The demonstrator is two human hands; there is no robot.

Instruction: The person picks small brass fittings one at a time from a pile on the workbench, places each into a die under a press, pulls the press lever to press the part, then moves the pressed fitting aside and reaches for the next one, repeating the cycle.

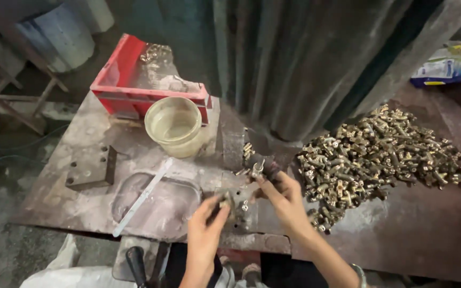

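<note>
Brass fittings, small and cast with stubby branching arms, lie in a large heap toward the right side of the bench, spilling down close to its front edge. The right hand is pinching one brass fitting between fingertips, held up just over a dark metal fixture near the middle of the bench. The left hand is blurred; its fingers are curled around what looks like another small brass piece, though I cannot tell the grip for sure.

Such a piece is likely dense for its size, rigid and not fragile, so a firm pinch should do no harm. Its surface looks shiny and may be oily, hence slippery; the branching arms and the round body between them offer the surest hold, fingertips set across the body rather than on a smooth end.

Toward the back left corner stand a red plastic crate and, touching its front, a cloudy translucent tub. A pale flat strip lies slantwise near the front, with a drilled steel block at the left.
</note>
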